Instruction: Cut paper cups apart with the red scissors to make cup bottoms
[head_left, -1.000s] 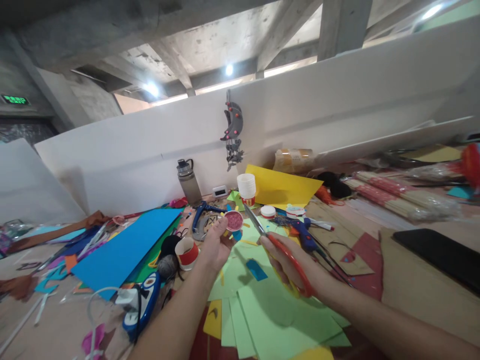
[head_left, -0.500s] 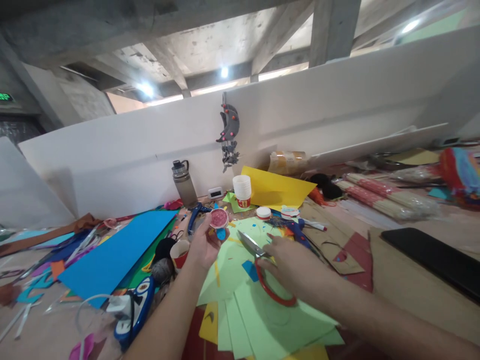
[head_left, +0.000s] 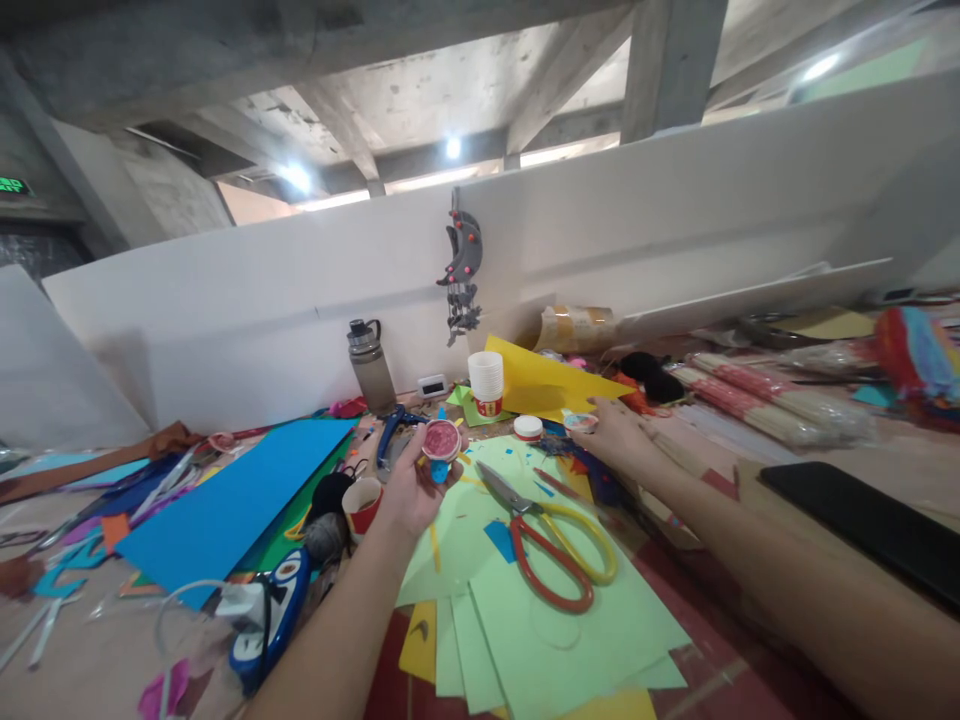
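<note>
White panel (head_left: 240,310) behind, clutter in front. Left hand (head_left: 411,487) grips a disc (head_left: 442,438) (maybe a cup end, sides hidden) over the paper's (head_left: 600,650) far-left edge. Looks done: pink face, blue tab (head_left: 439,471) at lower rim. What's left: can't tell. Disc faces the near side, long axis foreshortened. Scissors (head_left: 514,497) lie diagonal, tips far-left. Right hand (head_left: 621,432) at tub (head_left: 580,424); grip unclear.
</note>
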